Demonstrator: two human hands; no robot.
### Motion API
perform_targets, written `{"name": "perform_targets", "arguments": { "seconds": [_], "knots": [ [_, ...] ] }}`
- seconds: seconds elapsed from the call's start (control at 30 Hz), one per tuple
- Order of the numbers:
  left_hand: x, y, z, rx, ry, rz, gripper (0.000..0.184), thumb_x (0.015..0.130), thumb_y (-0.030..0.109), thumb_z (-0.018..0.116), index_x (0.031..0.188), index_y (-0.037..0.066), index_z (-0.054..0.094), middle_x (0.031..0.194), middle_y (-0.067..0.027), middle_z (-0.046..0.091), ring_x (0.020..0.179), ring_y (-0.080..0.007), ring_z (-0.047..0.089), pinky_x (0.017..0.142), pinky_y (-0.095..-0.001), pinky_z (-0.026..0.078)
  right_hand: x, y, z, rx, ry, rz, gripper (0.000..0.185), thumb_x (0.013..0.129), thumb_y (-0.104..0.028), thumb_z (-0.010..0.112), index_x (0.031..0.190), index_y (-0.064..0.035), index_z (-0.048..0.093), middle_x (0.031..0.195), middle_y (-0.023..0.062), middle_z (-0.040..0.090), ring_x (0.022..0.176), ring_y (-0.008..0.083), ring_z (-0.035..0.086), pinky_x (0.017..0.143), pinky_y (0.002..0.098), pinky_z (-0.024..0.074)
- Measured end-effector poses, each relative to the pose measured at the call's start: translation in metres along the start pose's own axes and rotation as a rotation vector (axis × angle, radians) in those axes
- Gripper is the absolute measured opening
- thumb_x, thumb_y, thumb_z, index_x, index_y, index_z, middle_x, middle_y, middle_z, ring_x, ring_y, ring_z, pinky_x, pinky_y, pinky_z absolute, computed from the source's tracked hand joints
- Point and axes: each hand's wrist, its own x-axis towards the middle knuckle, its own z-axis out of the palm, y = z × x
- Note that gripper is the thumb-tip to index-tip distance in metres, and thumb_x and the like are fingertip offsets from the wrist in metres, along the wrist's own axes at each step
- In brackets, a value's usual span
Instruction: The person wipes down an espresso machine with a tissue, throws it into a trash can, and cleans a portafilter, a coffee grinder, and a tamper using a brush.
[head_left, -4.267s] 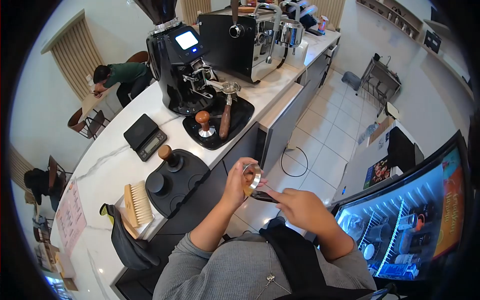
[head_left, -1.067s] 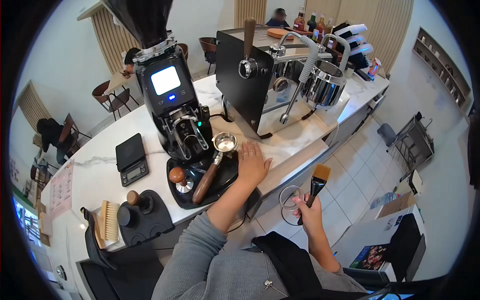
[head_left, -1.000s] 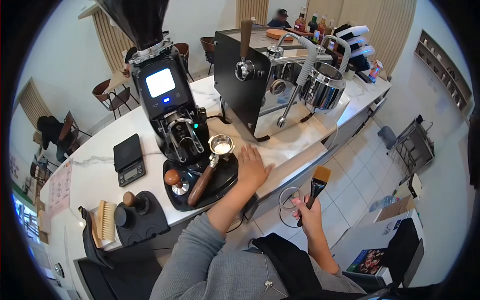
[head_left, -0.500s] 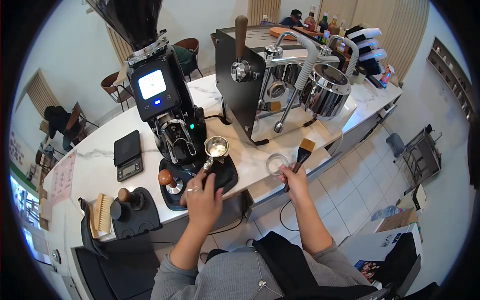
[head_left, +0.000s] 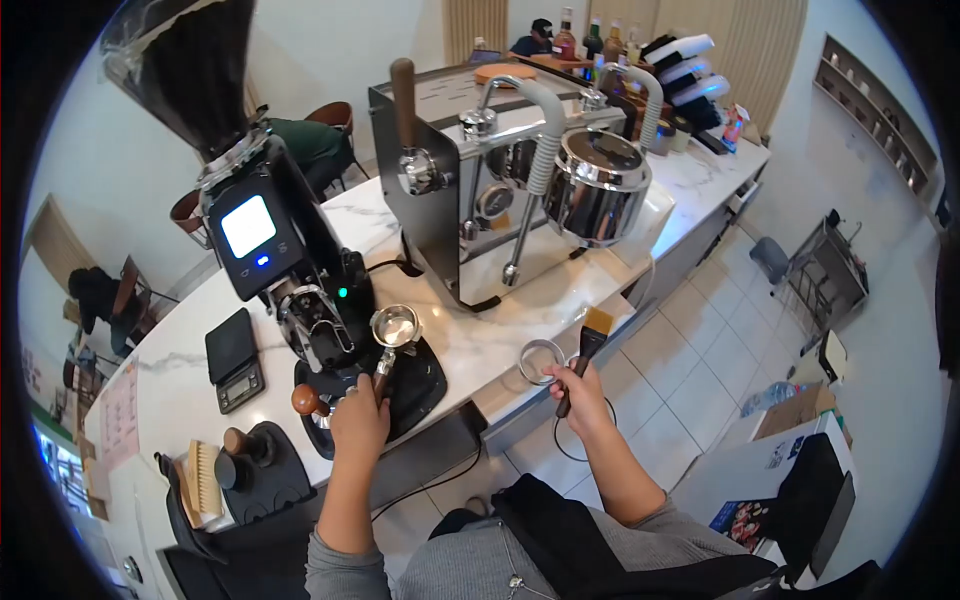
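Gripping the portafilter handle, the left hand hides perhaps half.

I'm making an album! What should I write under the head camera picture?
Coffee corner: the left hand grips the portafilter while the right hand holds a brush and a ring.

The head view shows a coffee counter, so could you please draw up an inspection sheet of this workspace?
Surface: white, grey-veined counter, bearing a grinder and an espresso machine.
Job's things: portafilter over the black tray, resting contact unclear; flat brush and ring, both in hand.
Clutter: scale, wooden brush and black stand, left of the tray.
Hands: left hand closed on the portafilter; right hand holding flat brush and ring.
Cables: dark cable between grinder and machine; second cable below the counter edge.
Surroundings: people beyond the counter; tiled floor.
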Motion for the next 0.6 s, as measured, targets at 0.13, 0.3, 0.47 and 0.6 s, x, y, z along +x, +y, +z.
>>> {"name": "perform_targets", "arguments": {
  "seconds": [0.13, 0.3, 0.47, 0.6],
  "knots": [
    [-0.003, 0.002, -0.013, -0.030, 0.059, 0.121, 0.020, 0.074, 0.012, 0.057, 0.087, 0.003, 0.045, 0.071, -0.0190, 0.057, 0.063, -0.0358, 0.057, 0.054, -0.0438, 0.046, -0.019, -0.001, -0.017, 0.015, 0.096, -0.037, 0.022, 0.077, 0.001, 0.055, 0.081, -0.0090, 0.036, 0.077, 0.0132, 0.059, 0.051, 0.0101, 0.048, 0.042, 0.0191, 0.0361],
    [-0.034, 0.008, -0.015, -0.128, 0.045, 0.091, 0.022, 0.072, 0.012, 0.059, 0.086, 0.003, 0.045, 0.070, -0.0192, 0.057, 0.062, -0.0386, 0.055, 0.053, -0.0446, 0.044, -0.019, -0.040, -0.075, 0.001, 0.344, -0.264, 0.016, 0.077, -0.003, 0.053, 0.074, -0.0089, 0.039, 0.072, 0.0094, 0.057, 0.048, 0.0076, 0.044, 0.040, 0.0173, 0.0333],
    [-0.055, 0.051, -0.044, -0.695, -0.284, 0.080, 0.024, 0.066, 0.007, 0.066, 0.081, 0.003, 0.048, 0.057, -0.0046, 0.044, 0.049, -0.0133, 0.044, 0.047, -0.0272, 0.035, 0.064, -0.134, -0.139, -0.115, 0.406, -0.529, 0.014, 0.074, -0.006, 0.056, 0.069, -0.0067, 0.043, 0.060, 0.0012, 0.046, 0.048, 0.0065, 0.042, 0.040, 0.0184, 0.0304],
    [-0.054, 0.087, 0.005, -0.993, -0.607, 0.057, 0.024, 0.064, -0.003, 0.067, 0.076, 0.002, 0.047, 0.058, 0.0046, 0.036, 0.056, -0.0046, 0.035, 0.049, -0.0196, 0.030, 0.171, -0.198, -0.166, -0.305, 0.433, -0.526, 0.012, 0.071, -0.003, 0.055, 0.078, -0.0064, 0.046, 0.059, 0.0003, 0.045, 0.046, 0.0079, 0.042, 0.040, 0.0212, 0.0318]
  ]
}}
